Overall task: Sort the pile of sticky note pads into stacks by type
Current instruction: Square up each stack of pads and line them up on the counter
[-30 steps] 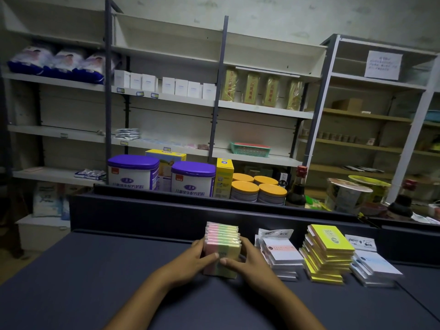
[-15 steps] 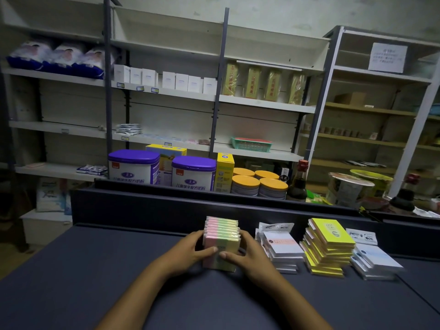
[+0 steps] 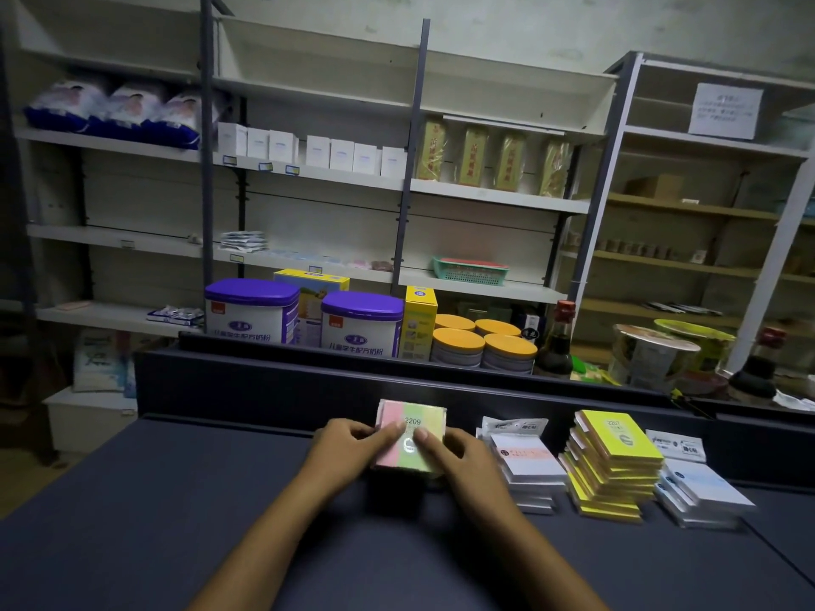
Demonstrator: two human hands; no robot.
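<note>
On the dark counter, toward its back rail, both hands pinch the pink-and-green striped sticky note stack [image 3: 411, 436]: left hand [image 3: 348, 447] and right hand [image 3: 458, 454] curl round its sides, thumbs on top. To square it well, press evenly from both flanks, keeping it apart from the white pad stack [image 3: 527, 471] and yellow pad stack [image 3: 613, 460].

pastel pads [image 3: 412, 427]: tilted; white stack [image 3: 527, 467]; yellow stack [image 3: 615, 460]; blue-white stack [image 3: 701, 489]

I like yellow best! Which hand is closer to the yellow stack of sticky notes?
The right hand. It holds the pastel pad with the white stack between it and the yellow stack. The left hand is farther, across the pad.
</note>
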